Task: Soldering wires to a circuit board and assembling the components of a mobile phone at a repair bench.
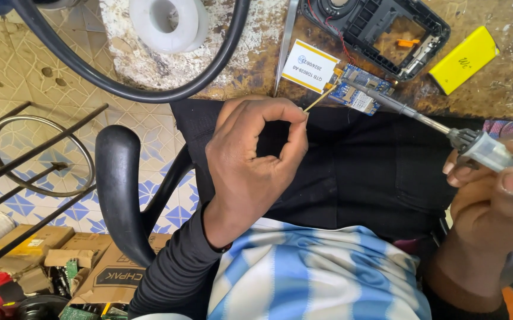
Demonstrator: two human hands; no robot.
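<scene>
Risk entry — 1 soldering iron (422,118) gripped in right hand (494,207), tip on blue circuit board (360,92); left hand (250,166) pinches thin wire (320,98) beside board — slipped tip could likely bridge pads.

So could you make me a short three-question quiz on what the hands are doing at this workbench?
1. True or false: the right hand holds a soldering iron whose tip reaches the blue circuit board.
2. What does the left hand pinch between thumb and forefinger?
A. a yellow battery
B. a thin strand of solder wire
C. a white spool
3. Fill in: the black phone frame lies on the worn ____.

Key: 1 true; 2 B; 3 workbench.
</scene>
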